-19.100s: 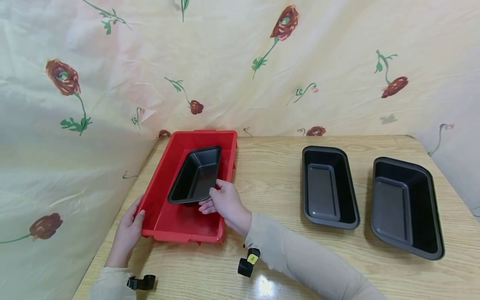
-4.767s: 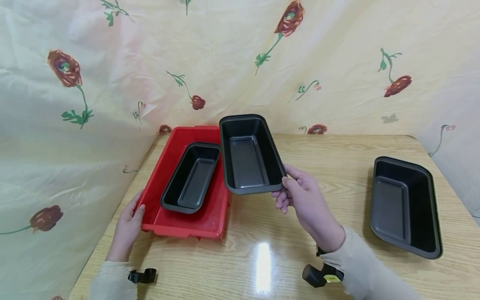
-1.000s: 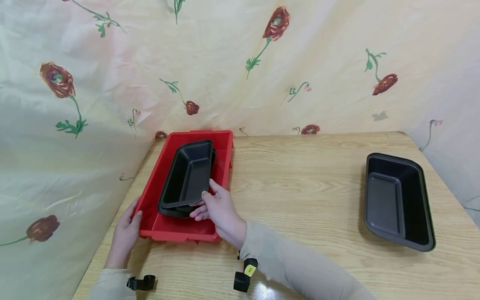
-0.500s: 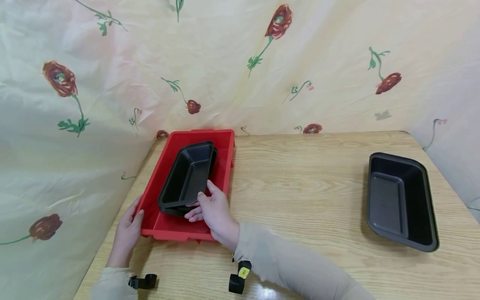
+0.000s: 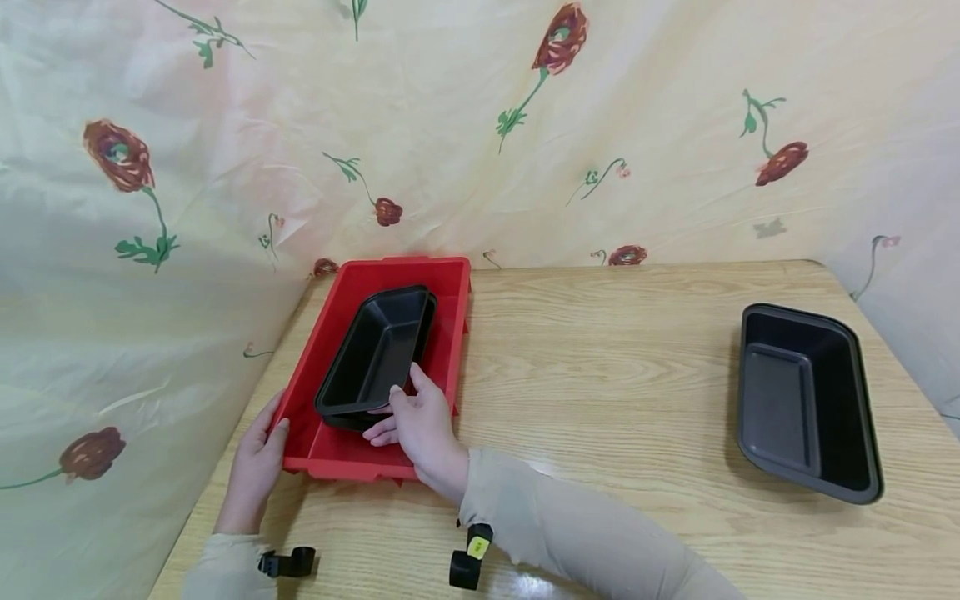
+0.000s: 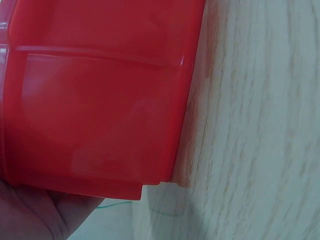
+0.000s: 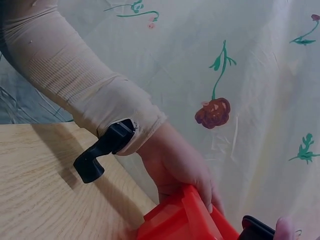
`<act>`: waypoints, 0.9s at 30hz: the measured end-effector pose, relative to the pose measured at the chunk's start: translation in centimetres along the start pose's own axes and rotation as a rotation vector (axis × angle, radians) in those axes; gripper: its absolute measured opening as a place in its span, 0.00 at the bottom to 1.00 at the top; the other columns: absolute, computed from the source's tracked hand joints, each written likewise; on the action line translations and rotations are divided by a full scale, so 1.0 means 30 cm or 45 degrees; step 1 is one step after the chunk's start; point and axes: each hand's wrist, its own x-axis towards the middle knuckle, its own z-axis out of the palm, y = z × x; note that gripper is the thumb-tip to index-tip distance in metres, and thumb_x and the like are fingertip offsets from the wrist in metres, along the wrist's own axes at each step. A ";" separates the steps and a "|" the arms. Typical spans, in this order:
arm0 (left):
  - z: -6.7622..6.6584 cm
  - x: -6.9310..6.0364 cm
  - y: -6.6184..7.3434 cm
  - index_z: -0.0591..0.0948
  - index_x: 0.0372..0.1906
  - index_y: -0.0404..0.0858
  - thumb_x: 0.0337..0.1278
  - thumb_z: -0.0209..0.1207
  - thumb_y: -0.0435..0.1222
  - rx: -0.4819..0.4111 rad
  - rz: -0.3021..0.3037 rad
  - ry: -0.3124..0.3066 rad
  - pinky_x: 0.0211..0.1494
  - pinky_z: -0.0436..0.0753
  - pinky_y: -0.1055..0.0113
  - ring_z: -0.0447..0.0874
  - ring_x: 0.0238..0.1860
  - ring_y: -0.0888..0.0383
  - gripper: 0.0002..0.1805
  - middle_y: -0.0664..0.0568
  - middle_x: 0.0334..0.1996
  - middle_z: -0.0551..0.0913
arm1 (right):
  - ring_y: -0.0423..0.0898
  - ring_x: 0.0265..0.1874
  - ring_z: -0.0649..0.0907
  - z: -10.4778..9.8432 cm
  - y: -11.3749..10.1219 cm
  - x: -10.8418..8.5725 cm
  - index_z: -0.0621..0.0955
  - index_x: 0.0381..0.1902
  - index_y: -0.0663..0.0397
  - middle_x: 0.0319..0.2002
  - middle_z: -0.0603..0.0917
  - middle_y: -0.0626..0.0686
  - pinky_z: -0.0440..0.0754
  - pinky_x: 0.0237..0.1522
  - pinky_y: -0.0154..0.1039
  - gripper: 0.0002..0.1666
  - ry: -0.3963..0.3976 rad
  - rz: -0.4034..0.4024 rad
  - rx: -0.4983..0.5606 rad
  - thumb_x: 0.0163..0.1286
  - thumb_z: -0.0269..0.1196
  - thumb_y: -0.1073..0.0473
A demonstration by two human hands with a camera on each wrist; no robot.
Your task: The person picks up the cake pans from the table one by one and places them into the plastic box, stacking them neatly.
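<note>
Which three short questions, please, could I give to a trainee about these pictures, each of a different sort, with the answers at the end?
1. True or false: the left hand grips the red tray at its left edge.

2. Where is the black pan that stands alone?
a) inside the tray
b) on the table, toward the right of the head view
c) in the left hand

3. Which hand touches the upper pan of the two stacked in the tray?

Key: 1 true; 2 b; 3 the right hand.
</note>
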 end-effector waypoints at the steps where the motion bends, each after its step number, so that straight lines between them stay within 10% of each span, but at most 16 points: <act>1: 0.000 0.000 0.000 0.53 0.78 0.47 0.77 0.40 0.38 -0.003 0.000 -0.002 0.44 0.73 0.81 0.65 0.62 0.42 0.29 0.38 0.72 0.58 | 0.47 0.19 0.85 0.000 0.001 0.000 0.56 0.76 0.51 0.42 0.85 0.65 0.85 0.30 0.41 0.33 0.000 0.002 0.002 0.77 0.50 0.62; 27: -0.002 0.000 -0.001 0.52 0.78 0.49 0.77 0.40 0.40 0.003 -0.020 -0.015 0.44 0.74 0.79 0.66 0.63 0.42 0.29 0.38 0.73 0.57 | 0.44 0.17 0.76 0.010 0.018 -0.007 0.50 0.73 0.55 0.39 0.80 0.58 0.76 0.20 0.32 0.37 -0.044 0.228 -0.265 0.72 0.52 0.66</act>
